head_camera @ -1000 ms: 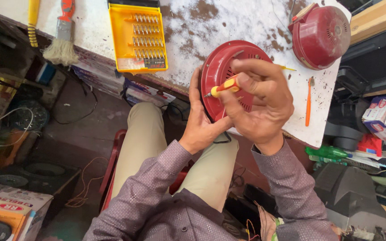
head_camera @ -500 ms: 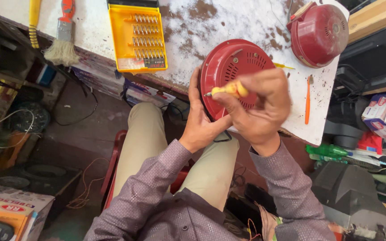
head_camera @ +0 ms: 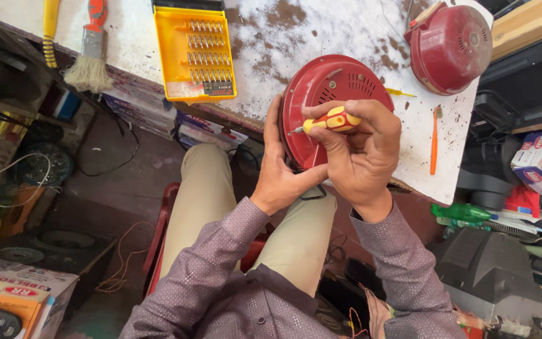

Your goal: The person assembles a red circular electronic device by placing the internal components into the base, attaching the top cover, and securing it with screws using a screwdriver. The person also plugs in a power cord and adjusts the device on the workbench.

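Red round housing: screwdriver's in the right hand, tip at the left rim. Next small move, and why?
Probably seat the tip squarely and turn while holding the grip steady. The right hand holds the yellow-and-red screwdriver with its tip against the red housing, and the left hand clamps the housing's edge upright at the table edge. Whether a screw lies under the tip cannot be made out.
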Demonstrator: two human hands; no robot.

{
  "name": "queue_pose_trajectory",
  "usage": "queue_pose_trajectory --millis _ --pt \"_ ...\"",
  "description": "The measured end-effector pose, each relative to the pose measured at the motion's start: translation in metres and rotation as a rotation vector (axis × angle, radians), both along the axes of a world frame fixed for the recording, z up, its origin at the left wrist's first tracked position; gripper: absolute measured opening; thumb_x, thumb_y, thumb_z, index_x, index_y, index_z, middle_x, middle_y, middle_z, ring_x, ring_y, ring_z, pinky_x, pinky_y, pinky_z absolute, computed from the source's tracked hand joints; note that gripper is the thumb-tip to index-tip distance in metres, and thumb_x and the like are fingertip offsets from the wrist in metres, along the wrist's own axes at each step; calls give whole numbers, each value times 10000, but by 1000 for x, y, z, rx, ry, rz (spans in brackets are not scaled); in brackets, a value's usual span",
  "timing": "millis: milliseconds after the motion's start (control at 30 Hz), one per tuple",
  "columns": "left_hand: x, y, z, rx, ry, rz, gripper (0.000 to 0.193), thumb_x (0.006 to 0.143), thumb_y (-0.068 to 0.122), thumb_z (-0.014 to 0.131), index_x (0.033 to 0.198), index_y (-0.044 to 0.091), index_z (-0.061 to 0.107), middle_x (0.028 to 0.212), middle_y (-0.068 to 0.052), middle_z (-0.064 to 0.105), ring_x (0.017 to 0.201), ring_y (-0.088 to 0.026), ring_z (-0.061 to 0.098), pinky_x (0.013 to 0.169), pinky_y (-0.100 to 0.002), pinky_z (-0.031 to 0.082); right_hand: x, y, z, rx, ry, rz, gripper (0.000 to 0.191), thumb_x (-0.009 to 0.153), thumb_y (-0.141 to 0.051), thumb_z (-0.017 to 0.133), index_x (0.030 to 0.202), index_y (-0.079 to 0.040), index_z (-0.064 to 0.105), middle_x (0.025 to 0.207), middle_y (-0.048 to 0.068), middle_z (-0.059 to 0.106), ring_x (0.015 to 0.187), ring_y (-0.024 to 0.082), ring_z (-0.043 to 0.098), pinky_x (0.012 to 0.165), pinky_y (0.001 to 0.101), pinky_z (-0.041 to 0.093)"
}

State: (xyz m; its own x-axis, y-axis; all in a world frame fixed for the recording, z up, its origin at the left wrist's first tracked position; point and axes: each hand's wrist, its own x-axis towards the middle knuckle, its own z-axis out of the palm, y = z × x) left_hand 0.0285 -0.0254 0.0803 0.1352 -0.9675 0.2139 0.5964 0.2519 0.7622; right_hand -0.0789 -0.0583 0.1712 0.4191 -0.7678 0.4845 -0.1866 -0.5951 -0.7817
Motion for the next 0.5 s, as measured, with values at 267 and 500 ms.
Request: queue_pose_trajectory --millis 267,500 --pt "0 -2 -3 14 -38 16 1257 778 129 873 1691 52 12 1715 -171 264 1548 -256 406 1305 -402 375 1 -1 -6 22 -21 -10 524 1078 92 685 1446 -115 375 1187 188 681 1092 223 731 942 310 638" --pt "1 -1 -4 20 -66 16 1284 773 183 910 1691 48 23 1715 -171 272 1544 -253 413 1301 -400 383 -1 1 -3 -4 -26 -22 512 1071 95 696 1414 -104 373 1183 183 679 1103 222 731 960 324 645"
